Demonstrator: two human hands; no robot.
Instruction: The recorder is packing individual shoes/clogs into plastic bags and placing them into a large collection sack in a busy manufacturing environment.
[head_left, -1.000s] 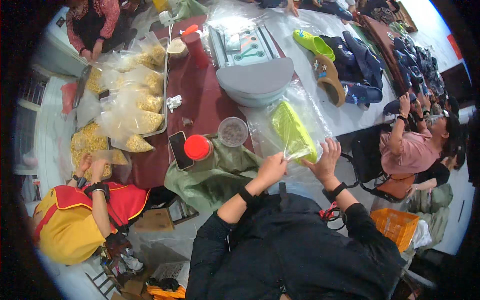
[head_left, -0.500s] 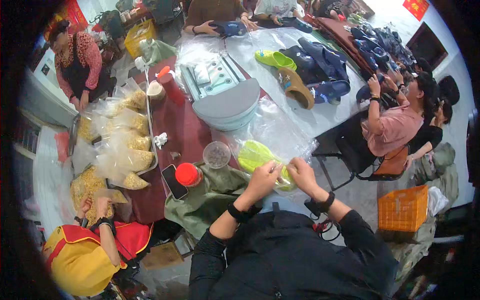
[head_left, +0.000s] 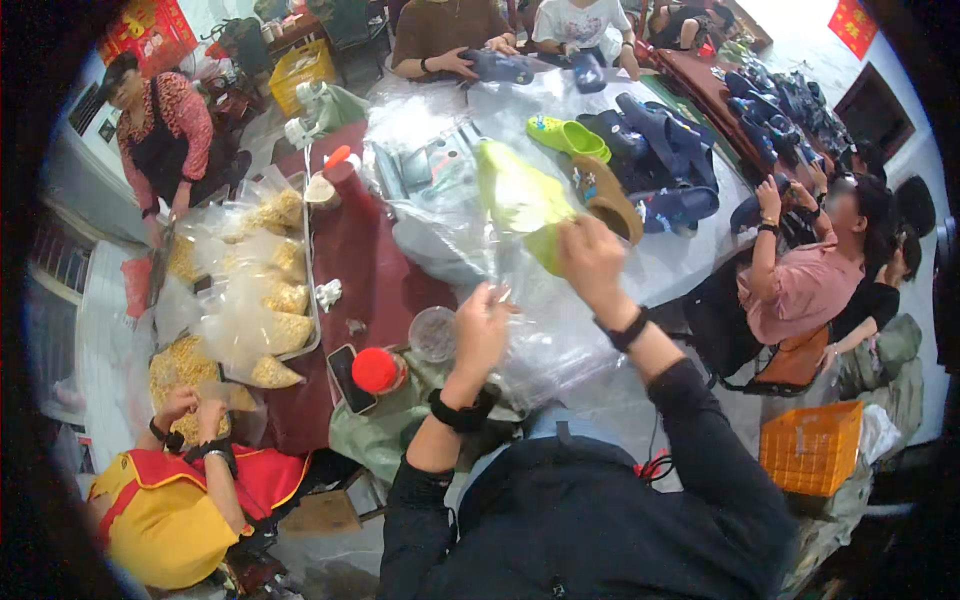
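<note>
A lime-green clog-like shoe (head_left: 522, 195), blurred by motion, is raised over the table, its near end gripped by my right hand (head_left: 592, 262). Clear plastic film (head_left: 490, 250) hangs around and below the shoe. My left hand (head_left: 480, 335) is closed, pinching what looks like the edge of this plastic bag. More clear plastic (head_left: 550, 345) lies between my hands and under them. A grey and pale-green machine (head_left: 420, 170) stands behind, partly hidden by the plastic and the shoe.
Near my left forearm are a red-lidded jar (head_left: 377, 371), a phone (head_left: 350, 378) and a clear round tub (head_left: 434, 334). Loose clogs (head_left: 680, 207) lie at the far right. At left, a person's hands (head_left: 195, 405) work beside bags of yellow pieces (head_left: 275, 335). An orange crate (head_left: 812, 450) stands at right.
My right hand has lifted the green shoe up and away from me. My left hand has moved left and nearer, apart from the right, with plastic stretched between them.
</note>
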